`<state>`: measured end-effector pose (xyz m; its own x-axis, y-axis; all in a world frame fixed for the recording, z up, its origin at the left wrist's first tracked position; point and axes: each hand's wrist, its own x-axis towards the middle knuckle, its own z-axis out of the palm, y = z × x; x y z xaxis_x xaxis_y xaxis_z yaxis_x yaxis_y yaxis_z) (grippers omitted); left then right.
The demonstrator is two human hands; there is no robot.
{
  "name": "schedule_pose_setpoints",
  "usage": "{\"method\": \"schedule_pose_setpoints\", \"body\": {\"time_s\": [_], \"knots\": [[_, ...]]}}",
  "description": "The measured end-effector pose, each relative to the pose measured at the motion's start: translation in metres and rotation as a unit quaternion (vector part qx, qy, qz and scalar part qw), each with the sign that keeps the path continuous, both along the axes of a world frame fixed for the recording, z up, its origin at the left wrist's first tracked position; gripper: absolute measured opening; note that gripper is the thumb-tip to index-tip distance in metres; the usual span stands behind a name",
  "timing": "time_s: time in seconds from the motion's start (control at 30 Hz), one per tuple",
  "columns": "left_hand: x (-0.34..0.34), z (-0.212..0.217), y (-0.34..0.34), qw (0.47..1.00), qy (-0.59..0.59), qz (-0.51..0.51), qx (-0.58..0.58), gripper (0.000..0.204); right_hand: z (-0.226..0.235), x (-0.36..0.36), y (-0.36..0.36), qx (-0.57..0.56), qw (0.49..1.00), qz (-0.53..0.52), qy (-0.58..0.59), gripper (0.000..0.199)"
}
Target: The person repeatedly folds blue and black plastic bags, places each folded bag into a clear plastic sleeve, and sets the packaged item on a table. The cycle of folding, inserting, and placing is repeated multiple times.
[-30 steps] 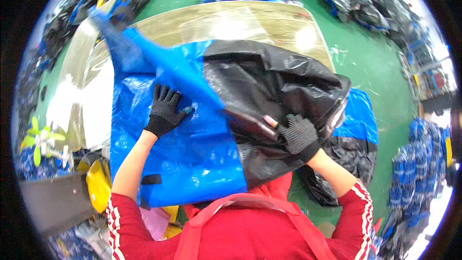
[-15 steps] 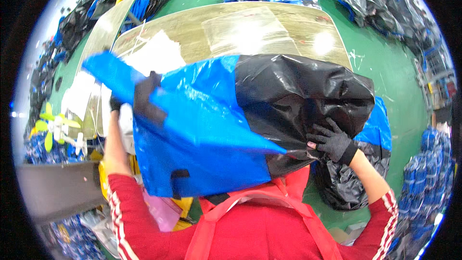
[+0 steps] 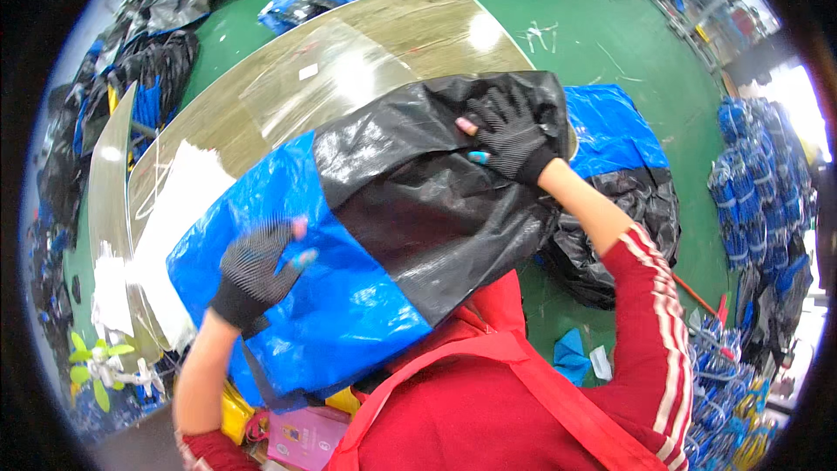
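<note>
A large blue and black plastic bag [image 3: 397, 209] lies across the near edge of the wood-patterned table [image 3: 475, 0], its blue part toward the left and its shiny, creased black part toward the right. On the blue part my left hand [image 3: 260, 266], in a dark knit glove, rests with its fingers stretched out and thumb apart, slightly blurred. My right hand [image 3: 510, 131], gloved alike with bare or coloured fingertips showing, lies flat with spread fingers on the far right of the black part. Neither hand grips anything.
White sheets [image 3: 187, 227] and a clear plastic sheet [image 3: 323, 78] lie on the table. Another blue and black bag [image 3: 623, 174] sits at the right. Strapped blue bundles [image 3: 754, 179] are stacked further right; a small green-bladed fan [image 3: 100, 366] stands at the lower left.
The raised blue flap has come down and the bag lies flatter. My left hand has moved from the bag's left edge onto its blue part; my right hand has shifted farther away. The view has turned.
</note>
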<state>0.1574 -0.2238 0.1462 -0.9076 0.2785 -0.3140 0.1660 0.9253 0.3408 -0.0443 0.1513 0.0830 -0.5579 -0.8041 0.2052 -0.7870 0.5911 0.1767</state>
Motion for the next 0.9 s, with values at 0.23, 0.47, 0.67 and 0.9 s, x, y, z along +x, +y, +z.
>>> {"method": "schedule_pose_setpoints", "body": {"time_s": [0.23,0.47,0.67,0.9], "knots": [[-0.090,-0.113,0.111,0.977,0.190,-0.093,-0.034,0.078,-0.050,-0.046,0.043,-0.115,0.993,0.023,0.001,0.060],[-0.121,-0.124,0.119,0.958,0.256,-0.133,-0.009,0.077,-0.064,-0.068,0.052,-0.085,0.986,-0.135,0.041,0.056],[-0.135,-0.143,0.150,0.947,0.283,-0.154,-0.017,0.073,-0.002,0.033,0.069,-0.172,0.971,0.096,-0.133,0.046],[-0.147,-0.123,0.142,0.930,0.283,-0.231,-0.027,0.072,-0.084,0.149,0.091,-0.289,0.956,-0.019,-0.047,0.020]]}}
